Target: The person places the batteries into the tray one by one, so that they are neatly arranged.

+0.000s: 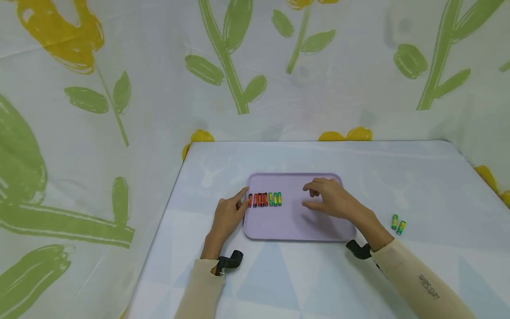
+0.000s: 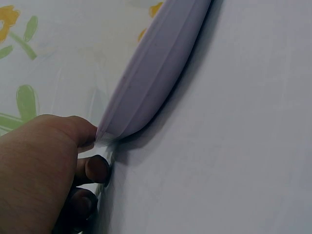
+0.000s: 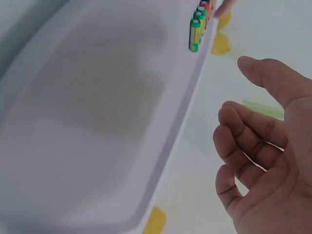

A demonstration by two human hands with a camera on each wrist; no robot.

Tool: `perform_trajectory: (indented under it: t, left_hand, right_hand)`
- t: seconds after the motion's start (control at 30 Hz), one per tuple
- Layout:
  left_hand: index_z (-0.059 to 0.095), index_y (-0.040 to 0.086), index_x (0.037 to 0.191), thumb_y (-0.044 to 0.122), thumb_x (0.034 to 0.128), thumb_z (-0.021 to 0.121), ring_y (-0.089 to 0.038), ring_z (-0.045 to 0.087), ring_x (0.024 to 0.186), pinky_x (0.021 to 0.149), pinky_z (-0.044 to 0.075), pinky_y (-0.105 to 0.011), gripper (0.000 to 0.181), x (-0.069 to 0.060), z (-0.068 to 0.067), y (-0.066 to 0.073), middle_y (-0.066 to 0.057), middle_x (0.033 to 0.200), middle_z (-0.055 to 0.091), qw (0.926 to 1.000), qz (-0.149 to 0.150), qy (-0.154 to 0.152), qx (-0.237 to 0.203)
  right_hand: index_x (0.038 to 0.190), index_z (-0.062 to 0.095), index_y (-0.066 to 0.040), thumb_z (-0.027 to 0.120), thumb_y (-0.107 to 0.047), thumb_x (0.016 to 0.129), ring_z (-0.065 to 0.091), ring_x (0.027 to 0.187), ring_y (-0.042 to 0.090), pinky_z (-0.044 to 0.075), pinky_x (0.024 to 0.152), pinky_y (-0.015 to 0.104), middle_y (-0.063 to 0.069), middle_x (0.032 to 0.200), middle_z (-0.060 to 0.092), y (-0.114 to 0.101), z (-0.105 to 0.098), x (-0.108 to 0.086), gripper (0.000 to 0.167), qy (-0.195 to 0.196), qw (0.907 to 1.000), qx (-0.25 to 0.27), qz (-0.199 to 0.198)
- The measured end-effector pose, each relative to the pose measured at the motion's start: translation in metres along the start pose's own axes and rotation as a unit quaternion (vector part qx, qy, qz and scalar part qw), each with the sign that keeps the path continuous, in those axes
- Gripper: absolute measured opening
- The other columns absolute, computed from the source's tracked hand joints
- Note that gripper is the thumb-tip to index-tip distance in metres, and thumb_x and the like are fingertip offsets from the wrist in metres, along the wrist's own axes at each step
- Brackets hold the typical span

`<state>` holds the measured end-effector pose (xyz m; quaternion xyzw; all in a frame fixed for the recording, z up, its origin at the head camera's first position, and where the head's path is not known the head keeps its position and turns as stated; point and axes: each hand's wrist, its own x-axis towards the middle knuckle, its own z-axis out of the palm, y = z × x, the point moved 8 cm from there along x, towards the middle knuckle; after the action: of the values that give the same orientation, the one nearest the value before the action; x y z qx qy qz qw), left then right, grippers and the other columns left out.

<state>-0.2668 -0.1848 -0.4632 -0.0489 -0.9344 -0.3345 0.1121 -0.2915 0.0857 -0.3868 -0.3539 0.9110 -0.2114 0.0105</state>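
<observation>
A light purple tray point(image 1: 295, 226) lies on the table. Near its left side stands a row of small batteries: several red-and-black batteries point(image 1: 260, 200), then three green-and-yellow batteries point(image 1: 275, 199). My left hand point(image 1: 228, 216) pinches the tray's left rim; in the left wrist view the thumb side meets the rim, with other fingers curled below. Over the tray's right part hovers my right hand point(image 1: 328, 198), thumb apart from loosely bent fingers, holding nothing. The right wrist view shows that hand point(image 3: 268, 141) beside the tray wall, away from the batteries.
Two more green-and-yellow batteries point(image 1: 397, 224) lie on the table point(image 1: 418, 186) to the right of the tray, near my right forearm. A flower-patterned cloth point(image 1: 299, 102) hangs behind the table. Each wrist carries a black camera mount point(image 1: 229, 261).
</observation>
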Motion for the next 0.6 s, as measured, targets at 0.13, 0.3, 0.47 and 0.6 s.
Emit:
perform_trajectory:
  t: [0.13, 0.3, 0.47, 0.6]
  left_hand:
    - [0.061, 0.018, 0.140, 0.029, 0.1008, 0.061, -0.013, 0.042, 0.057, 0.057, 0.036, -0.031, 0.041, 0.000, 0.000, -0.001, 0.007, 0.062, 0.050, 1.0000, 0.002, 0.002, -0.002]
    - [0.060, 0.020, 0.141, 0.030, 0.1015, 0.060, -0.013, 0.042, 0.057, 0.057, 0.035, -0.031, 0.041, 0.002, 0.000, -0.006, 0.006, 0.062, 0.050, 0.9999, -0.010, -0.005, -0.005]
    - [0.060, 0.020, 0.142, 0.029, 0.1015, 0.060, -0.013, 0.042, 0.056, 0.054, 0.035, -0.030, 0.041, 0.002, -0.005, -0.008, 0.006, 0.062, 0.050, 0.9998, -0.015, -0.005, -0.009]
    - [0.060, 0.021, 0.142, 0.030, 0.1014, 0.060, -0.013, 0.043, 0.056, 0.055, 0.035, -0.030, 0.041, 0.002, -0.007, -0.010, 0.007, 0.062, 0.051, 0.9999, -0.012, -0.006, -0.010]
  right_hand:
    - [0.111, 0.070, -0.003, 0.079, -0.025, 0.087, 0.055, 0.087, 0.018, 0.041, 0.083, 0.044, 0.004, 0.090, 0.063, 0.007, -0.009, -0.015, 0.034, 0.021, 0.9998, 0.000, 0.000]
    - [0.109, 0.070, -0.003, 0.080, -0.021, 0.086, 0.054, 0.085, 0.018, 0.039, 0.081, 0.043, 0.004, 0.089, 0.062, 0.014, -0.017, -0.032, 0.031, 0.036, 0.9992, 0.001, 0.016]
    - [0.109, 0.070, -0.003, 0.080, -0.020, 0.086, 0.055, 0.084, 0.021, 0.038, 0.080, 0.042, 0.004, 0.089, 0.061, 0.017, -0.022, -0.041, 0.029, 0.050, 0.9986, 0.002, 0.017]
    - [0.108, 0.070, -0.003, 0.081, -0.017, 0.085, 0.055, 0.082, 0.022, 0.037, 0.078, 0.042, 0.003, 0.088, 0.060, 0.019, -0.027, -0.049, 0.029, 0.067, 0.9975, 0.003, 0.019]
